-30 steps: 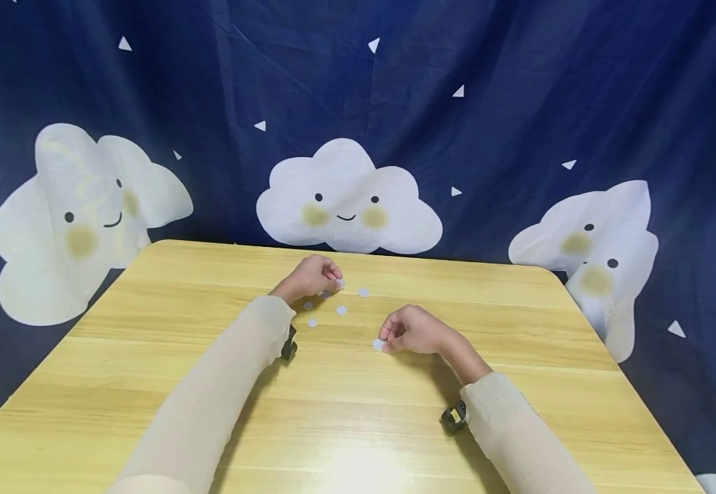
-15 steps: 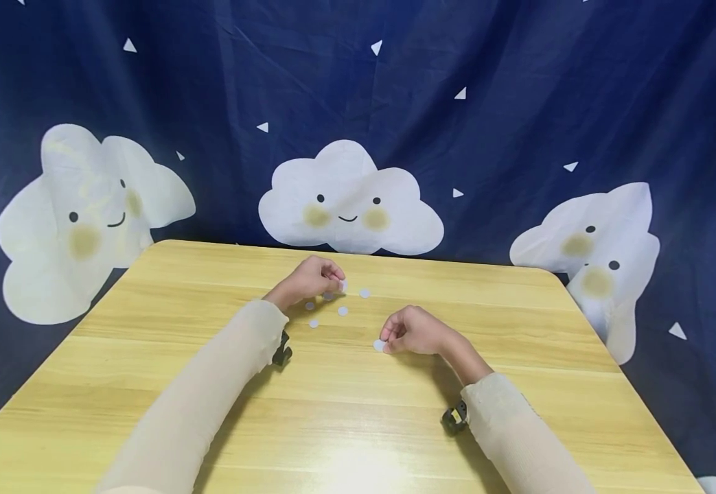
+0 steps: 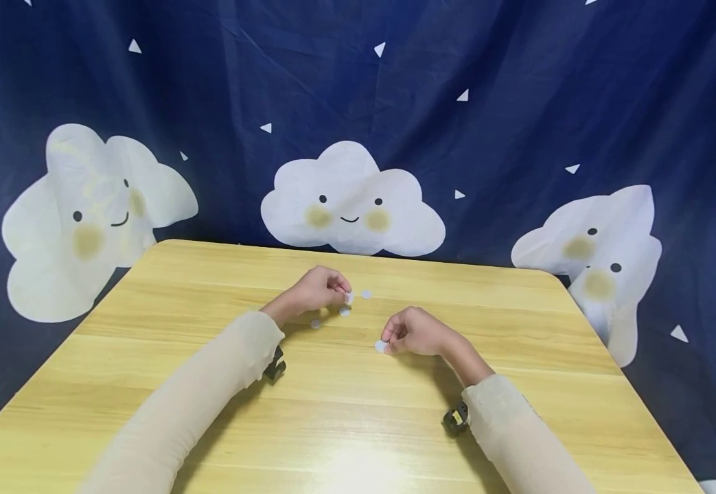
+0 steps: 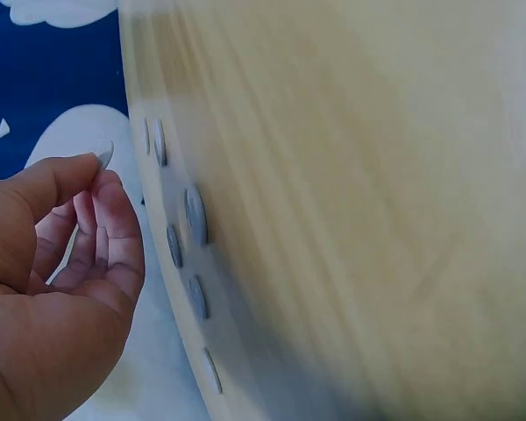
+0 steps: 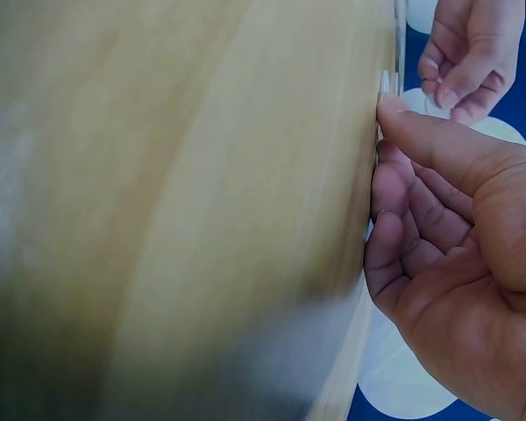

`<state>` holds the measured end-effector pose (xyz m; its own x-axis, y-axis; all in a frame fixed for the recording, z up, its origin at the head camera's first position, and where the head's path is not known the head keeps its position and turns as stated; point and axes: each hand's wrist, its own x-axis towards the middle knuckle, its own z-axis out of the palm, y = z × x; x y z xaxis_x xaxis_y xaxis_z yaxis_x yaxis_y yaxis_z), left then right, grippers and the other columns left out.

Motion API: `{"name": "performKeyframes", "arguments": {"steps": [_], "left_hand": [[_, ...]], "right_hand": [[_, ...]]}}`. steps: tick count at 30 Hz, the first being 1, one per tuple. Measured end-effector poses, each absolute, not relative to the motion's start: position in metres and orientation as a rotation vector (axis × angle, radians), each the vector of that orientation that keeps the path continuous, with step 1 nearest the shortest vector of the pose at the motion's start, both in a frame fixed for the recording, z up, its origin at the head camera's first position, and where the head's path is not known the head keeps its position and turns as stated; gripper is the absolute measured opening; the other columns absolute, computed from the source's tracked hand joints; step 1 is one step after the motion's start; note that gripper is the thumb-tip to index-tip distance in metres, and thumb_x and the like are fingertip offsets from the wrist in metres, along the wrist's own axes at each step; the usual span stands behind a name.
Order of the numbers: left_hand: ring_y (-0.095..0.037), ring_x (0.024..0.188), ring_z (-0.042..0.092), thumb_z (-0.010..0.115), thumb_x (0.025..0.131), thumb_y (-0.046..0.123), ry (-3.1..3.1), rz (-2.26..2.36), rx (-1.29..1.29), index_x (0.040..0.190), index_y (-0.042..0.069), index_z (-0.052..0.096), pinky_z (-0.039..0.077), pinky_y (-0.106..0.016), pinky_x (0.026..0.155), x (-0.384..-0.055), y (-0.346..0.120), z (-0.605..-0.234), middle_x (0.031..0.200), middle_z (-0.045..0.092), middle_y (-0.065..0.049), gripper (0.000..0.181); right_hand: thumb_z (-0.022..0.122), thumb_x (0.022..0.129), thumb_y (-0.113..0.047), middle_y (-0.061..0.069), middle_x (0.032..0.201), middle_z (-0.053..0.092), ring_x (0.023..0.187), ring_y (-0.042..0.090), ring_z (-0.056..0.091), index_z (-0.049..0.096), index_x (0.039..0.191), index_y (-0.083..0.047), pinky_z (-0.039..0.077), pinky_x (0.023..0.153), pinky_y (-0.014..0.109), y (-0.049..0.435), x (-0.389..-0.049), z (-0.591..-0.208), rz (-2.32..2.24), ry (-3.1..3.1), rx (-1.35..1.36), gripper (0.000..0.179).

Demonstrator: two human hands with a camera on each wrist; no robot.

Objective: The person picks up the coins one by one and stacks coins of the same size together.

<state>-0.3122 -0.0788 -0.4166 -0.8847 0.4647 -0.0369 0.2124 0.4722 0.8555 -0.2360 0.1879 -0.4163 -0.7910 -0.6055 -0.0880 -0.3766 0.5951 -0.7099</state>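
My left hand [image 3: 317, 289] pinches a small whitish disc [image 3: 349, 298] between thumb and fingertip. In the left wrist view that disc [image 4: 106, 156] is held up off the table. Around it lie several like discs; a far disc [image 3: 366, 294], a middle disc [image 3: 344, 311] and a near disc [image 3: 316, 324] show in the head view. Others are hidden there behind the left hand, but the left wrist view shows a row of grey discs [image 4: 197, 215]. My right hand [image 3: 418, 331] pinches another disc [image 3: 380, 346] low at the tabletop, nearer me.
A light wooden table [image 3: 333, 398] spreads beneath both hands. Behind its far edge hangs a dark blue curtain [image 3: 222, 82] with white clouds. Black cameras, such as the right wrist camera [image 3: 455, 420], sit at both sleeve cuffs.
My left hand, with its disc, has moved toward me and slightly right, now covering some loose discs. The right hand stays in place with its disc.
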Motion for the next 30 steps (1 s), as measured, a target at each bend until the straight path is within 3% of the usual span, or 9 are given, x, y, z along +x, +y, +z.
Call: {"name": "performKeyframes", "arguments": {"steps": [15, 30], "left_hand": [[-0.015, 0.080, 0.061, 0.071, 0.090, 0.003, 2.386, 1.308, 0.689, 0.097, 0.008, 0.073, 0.052, -0.026, 0.071, -0.285, -0.063, -0.414, 0.089, 0.069, -0.004, 0.008], [-0.014, 0.072, 0.061, 0.074, 0.086, -0.001, 2.216, 1.352, 0.604, 0.096, 0.002, 0.070, 0.051, -0.024, 0.063, -0.256, -0.041, -0.415, 0.083, 0.067, -0.006, 0.011]], "right_hand": [[0.083, 0.083, -0.004, -0.002, 0.076, 0.069, 0.072, 0.009, 0.062, 0.074, 0.089, -0.005, 0.053, 0.071, 0.025, 0.188, -0.238, -0.418, -0.999, 2.506, -0.787, 0.011], [0.083, 0.083, -0.003, -0.002, 0.077, 0.070, 0.072, 0.010, 0.063, 0.074, 0.089, -0.004, 0.054, 0.071, 0.025, 0.188, -0.238, -0.417, -0.997, 2.500, -0.790, 0.011]]}}
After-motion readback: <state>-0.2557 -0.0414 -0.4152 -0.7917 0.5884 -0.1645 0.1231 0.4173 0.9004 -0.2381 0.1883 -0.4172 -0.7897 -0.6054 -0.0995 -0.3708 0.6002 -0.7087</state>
